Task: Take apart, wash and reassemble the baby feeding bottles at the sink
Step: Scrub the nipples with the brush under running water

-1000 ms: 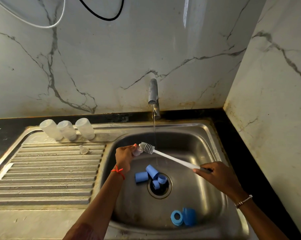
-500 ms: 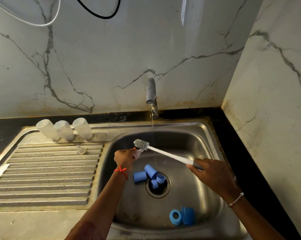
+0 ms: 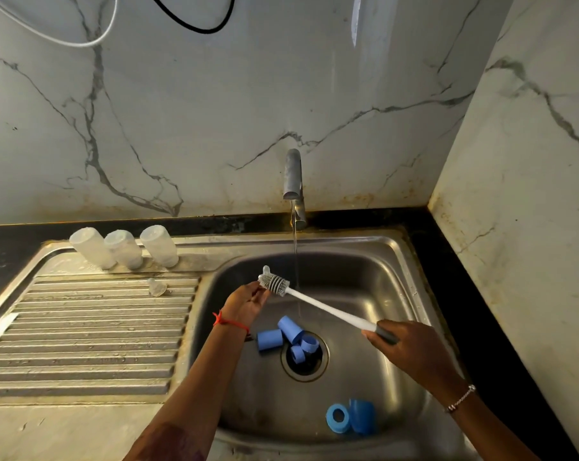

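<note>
Small clear teat [image 3: 266, 270] is pinched in left hand [image 3: 246, 302] over the sink [image 3: 398, 249], brush [image 3: 321, 306] gripped by right hand [image 3: 411, 354]; wet teat could be knocked loose & dropped toward the drain [image 3: 309, 369] if scrubbed too hard

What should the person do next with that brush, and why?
Probably twist the brush against the small clear piece: the left hand holds that piece right at the bristles, the right hand grips the handle, and tap water runs just beside them.

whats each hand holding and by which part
Right hand grips the brush by its dark handle end; left hand holds a small clear piece, hold point hidden.
</note>
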